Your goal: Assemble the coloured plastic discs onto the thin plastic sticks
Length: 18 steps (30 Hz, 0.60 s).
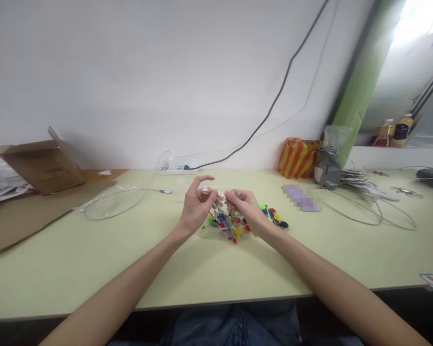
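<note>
My left hand [197, 204] pinches clear plastic between thumb and fingers, with its index finger raised and bent. Close beside it, my right hand [247, 206] also pinches the clear plastic bag [221, 196]. Below both hands lies a heap of small colourful plastic pieces [239, 231], with round discs and thin stick-like parts in yellow, red, blue, green and black. Some pieces show to the right of my right wrist. My hands hide part of the heap, and I cannot tell how many pieces are inside the bag.
The pale green table [94, 274] bears a cardboard box [45, 166] at left and a looped cable [108, 216]. A power strip [178, 169] sits by the wall. At right are a striped bag [299, 158], a grey bag [327, 166], a purple packet [301, 197] and more cable.
</note>
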Motion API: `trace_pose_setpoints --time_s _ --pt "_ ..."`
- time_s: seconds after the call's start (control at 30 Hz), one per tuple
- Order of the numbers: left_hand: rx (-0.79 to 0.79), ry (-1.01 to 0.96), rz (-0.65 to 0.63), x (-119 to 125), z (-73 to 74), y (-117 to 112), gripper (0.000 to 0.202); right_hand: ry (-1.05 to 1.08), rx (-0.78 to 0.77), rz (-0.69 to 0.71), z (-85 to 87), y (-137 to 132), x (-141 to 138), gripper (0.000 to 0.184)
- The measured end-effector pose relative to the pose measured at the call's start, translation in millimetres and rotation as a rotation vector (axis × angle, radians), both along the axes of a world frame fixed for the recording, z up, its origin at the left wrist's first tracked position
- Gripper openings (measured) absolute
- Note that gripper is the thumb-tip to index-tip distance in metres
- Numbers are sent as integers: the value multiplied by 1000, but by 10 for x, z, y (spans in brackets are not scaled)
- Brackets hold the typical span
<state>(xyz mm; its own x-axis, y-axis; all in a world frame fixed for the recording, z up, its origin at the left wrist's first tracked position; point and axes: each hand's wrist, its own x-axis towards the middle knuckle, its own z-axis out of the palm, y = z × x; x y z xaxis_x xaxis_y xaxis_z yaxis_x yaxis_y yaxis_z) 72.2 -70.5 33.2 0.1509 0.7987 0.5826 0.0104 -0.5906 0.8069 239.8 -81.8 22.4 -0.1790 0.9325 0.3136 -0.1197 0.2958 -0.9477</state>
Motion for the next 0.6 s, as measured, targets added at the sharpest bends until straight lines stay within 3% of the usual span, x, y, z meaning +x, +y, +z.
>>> trace_pose_setpoints --time_s 0.2,0.6 --pt "-40 -109 -78 -9 28 10 34 14 102 -26 79 -31 -11 45" --pt "-82 -166 -61 -5 7 52 37 67 52 -91 49 27 -23 44"
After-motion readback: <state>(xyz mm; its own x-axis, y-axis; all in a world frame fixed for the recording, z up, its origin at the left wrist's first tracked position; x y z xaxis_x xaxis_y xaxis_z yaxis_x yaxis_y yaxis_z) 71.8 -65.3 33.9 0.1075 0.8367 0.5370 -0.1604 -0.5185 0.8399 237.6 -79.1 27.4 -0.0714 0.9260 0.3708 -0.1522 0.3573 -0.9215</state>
